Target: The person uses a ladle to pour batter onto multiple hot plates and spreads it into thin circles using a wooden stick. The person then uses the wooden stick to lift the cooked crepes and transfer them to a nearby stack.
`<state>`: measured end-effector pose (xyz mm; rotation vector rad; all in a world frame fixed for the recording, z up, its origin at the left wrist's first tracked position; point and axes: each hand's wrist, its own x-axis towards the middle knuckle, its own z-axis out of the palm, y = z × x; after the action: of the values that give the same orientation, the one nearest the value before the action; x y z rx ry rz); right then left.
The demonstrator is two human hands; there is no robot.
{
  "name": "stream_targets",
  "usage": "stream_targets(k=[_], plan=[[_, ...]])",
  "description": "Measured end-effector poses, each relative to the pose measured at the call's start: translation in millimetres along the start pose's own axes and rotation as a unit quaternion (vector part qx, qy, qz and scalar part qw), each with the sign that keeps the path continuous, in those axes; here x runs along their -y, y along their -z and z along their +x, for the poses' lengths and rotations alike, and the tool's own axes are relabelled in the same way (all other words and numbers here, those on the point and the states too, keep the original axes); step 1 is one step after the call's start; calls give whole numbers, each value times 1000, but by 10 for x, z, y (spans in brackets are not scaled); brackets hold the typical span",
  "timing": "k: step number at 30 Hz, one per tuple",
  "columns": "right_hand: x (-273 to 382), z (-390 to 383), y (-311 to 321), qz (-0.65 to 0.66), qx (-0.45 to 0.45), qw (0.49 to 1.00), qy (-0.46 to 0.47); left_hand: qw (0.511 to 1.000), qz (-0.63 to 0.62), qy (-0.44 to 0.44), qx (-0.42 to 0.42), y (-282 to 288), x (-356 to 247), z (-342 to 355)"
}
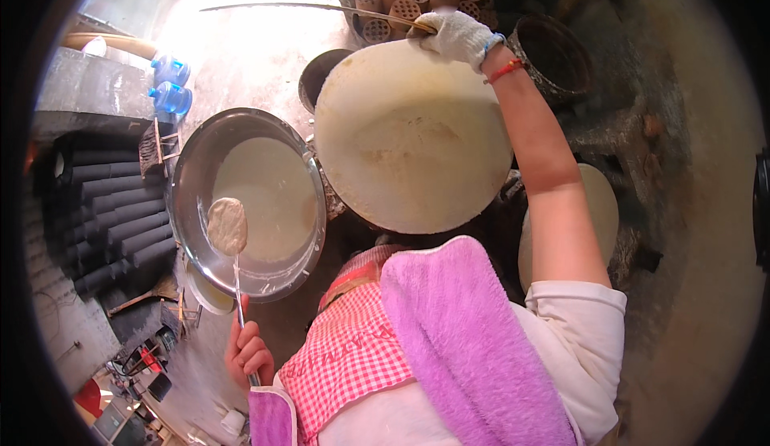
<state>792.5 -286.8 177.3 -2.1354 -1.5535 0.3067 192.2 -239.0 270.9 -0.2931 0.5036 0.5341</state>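
Note:
My left hand [250, 356] is closed round the handle of a ladle [228, 226], whose bowl is coated with pale batter. The ladle's bowl is over the near left part of a wide metal basin [189, 175]. Pale, runny batter [269, 197] lies in the basin. My right hand [459, 35], in a whitish knit glove, grips a long thin stick [313, 6] pointing left. That hand is at the far edge of a large round pale surface [413, 137] with brownish patches. Whether this is a griddle covered by a thin sheet of batter, I cannot tell.
Several perforated clay-coloured cylinders [401, 5] are stacked at the back. A dark round pot [549, 54] stands behind my right forearm. Blue water jugs [171, 97] and a stack of dark cylinders [120, 205] are to the left. Another pale disc [597, 205] shows under my right arm.

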Motion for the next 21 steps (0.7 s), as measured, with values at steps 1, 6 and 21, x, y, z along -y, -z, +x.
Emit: stream_targets(k=[1, 6, 21], plan=[[-16, -23, -20, 15, 13, 1000, -16, 1000, -2, 7, 0, 9, -21, 22], [-205, -106, -87, 57, -10, 998, -16, 1000, -8, 28, 3, 7, -33, 82], [1550, -976, 1077, 27, -111, 985, 128, 997, 41, 57, 43, 172, -289, -221]])
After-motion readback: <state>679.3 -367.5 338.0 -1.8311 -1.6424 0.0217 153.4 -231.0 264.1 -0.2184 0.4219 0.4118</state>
